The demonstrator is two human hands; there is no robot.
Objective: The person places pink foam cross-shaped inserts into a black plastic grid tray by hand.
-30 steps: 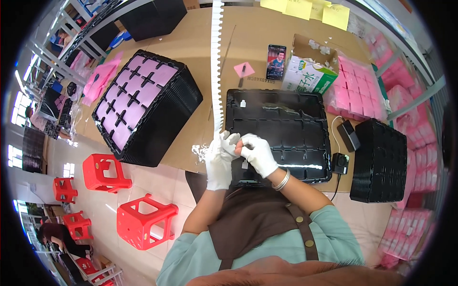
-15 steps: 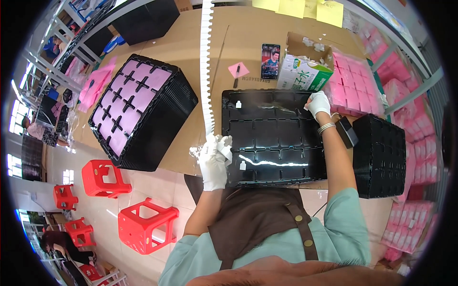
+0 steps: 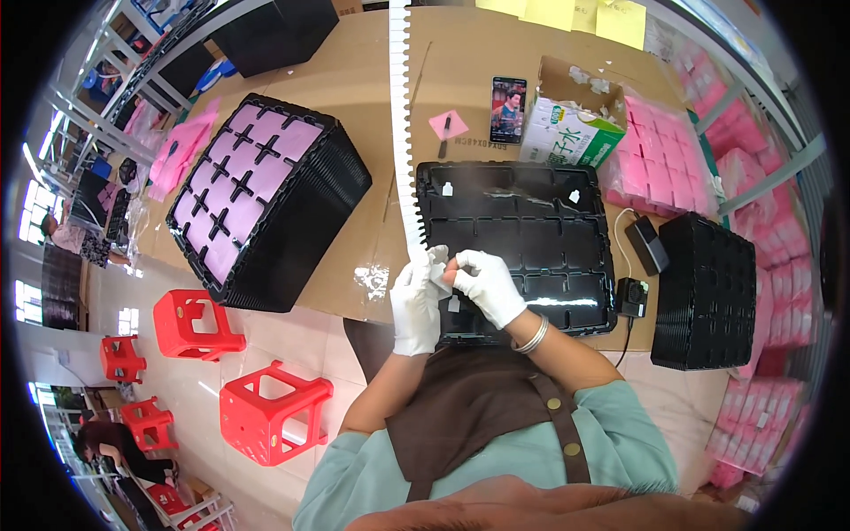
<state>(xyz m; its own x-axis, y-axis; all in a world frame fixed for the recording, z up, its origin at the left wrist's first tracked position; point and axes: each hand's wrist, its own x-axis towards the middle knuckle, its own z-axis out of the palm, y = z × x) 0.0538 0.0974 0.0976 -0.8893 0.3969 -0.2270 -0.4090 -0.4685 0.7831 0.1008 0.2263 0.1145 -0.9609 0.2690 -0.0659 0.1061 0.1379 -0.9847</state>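
My left hand [image 3: 414, 305], in a white glove, is closed round the lower end of a long white label strip [image 3: 400, 115] with one notched edge. The strip runs up past the far edge of the table. My right hand [image 3: 489, 288], gloved with bare fingertips showing, meets it and pinches the folded paper at the strip's end; whether a single label is between the fingertips is hidden. Under both hands lies a black plastic tray [image 3: 522, 232] with shallow compartments. Small white labels sit at its far left [image 3: 447, 188], far right [image 3: 575, 196] and near left [image 3: 454, 303] corners.
Left stands a tilted stack of black trays [image 3: 305, 212] with pink sheets on top; another stack [image 3: 706, 288] stands right. Beyond the tray are a phone [image 3: 508, 110], a pen on pink paper [image 3: 447, 133], an open carton [image 3: 567, 133] and pink packs [image 3: 660, 155]. Red stools [image 3: 274, 411] stand left.
My right hand has come from the tray's far right corner to my left hand, uncovering a white label there. My left hand and the strip have shifted slightly right.
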